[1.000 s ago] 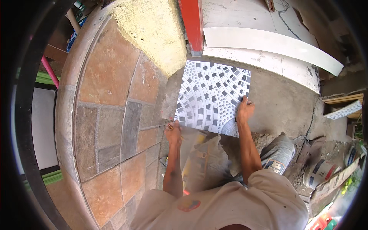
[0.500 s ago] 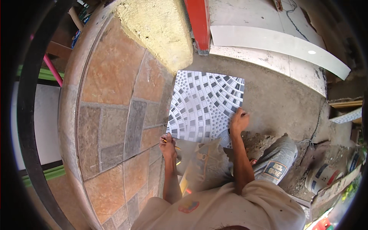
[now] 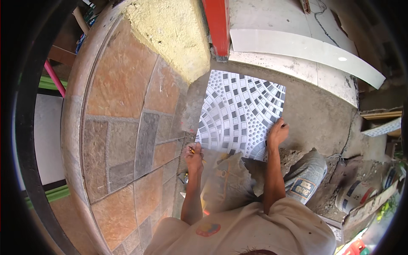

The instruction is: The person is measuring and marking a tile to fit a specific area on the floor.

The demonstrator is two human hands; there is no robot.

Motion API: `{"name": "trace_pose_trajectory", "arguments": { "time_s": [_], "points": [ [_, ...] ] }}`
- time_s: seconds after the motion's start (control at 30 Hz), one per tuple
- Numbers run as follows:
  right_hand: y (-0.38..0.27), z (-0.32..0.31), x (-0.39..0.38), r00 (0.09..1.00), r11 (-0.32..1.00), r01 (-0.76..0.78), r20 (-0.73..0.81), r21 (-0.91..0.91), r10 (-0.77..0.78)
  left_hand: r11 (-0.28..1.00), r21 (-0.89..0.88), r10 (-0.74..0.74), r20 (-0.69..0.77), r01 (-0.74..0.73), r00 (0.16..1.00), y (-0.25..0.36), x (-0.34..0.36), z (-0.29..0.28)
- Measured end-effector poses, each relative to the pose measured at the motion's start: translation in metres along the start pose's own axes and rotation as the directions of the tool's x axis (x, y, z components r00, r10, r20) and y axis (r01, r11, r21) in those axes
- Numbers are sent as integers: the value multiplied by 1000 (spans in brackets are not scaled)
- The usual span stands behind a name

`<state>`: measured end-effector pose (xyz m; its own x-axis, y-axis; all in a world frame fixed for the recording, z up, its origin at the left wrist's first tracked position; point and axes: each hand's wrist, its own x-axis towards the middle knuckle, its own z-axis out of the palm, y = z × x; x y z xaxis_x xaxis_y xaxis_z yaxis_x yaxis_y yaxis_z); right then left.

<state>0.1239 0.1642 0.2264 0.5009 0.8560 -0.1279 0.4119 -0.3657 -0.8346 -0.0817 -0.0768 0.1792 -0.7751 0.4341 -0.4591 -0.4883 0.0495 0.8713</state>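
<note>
A square floor tile [image 3: 242, 112] with a grey, white and black mosaic pattern lies over the bare concrete, slightly turned, in front of my knees. My right hand [image 3: 277, 132] is closed on its right edge near the lower corner. At its lower left corner is my left hand [image 3: 194, 158], fingers closed around a thin yellow pencil [image 3: 192, 151] and close against the tile's edge. Whether those fingers also pinch the tile is hard to see. The tile's underside is hidden.
A stone-clad ledge [image 3: 123, 157] runs along the left. Ahead stand a yellow rough wall base [image 3: 170, 38] and a red post [image 3: 216, 27]. A white strip [image 3: 306, 49] lies beyond the concrete floor [image 3: 318, 114]. Rubble and a white bucket [image 3: 355, 196] are at right.
The tile has shifted right, away from the stone ledge, and turned a little clockwise. Both my hands have moved right with it, and more concrete shows on its left side.
</note>
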Motion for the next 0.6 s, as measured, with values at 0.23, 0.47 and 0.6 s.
{"name": "trace_pose_trajectory", "arguments": {
  "time_s": [0.23, 0.47, 0.6],
  "points": [
    [6, 1, 20, 994, 989, 82, -61, -120, -89, 999, 48, 12, 68, -15, 998, -23, 19, 14],
    [19, 11, 24, 973, 966, 213, -60, -149, -224, 1000, 5, -28, 61, 28, 998, -12, 13, 36],
    [32, 26, 40, 962, 910, 230, -60, -345, -266, 998, -23, -51, -16, 51, 999, 2, 14, 50]
  ]
}}
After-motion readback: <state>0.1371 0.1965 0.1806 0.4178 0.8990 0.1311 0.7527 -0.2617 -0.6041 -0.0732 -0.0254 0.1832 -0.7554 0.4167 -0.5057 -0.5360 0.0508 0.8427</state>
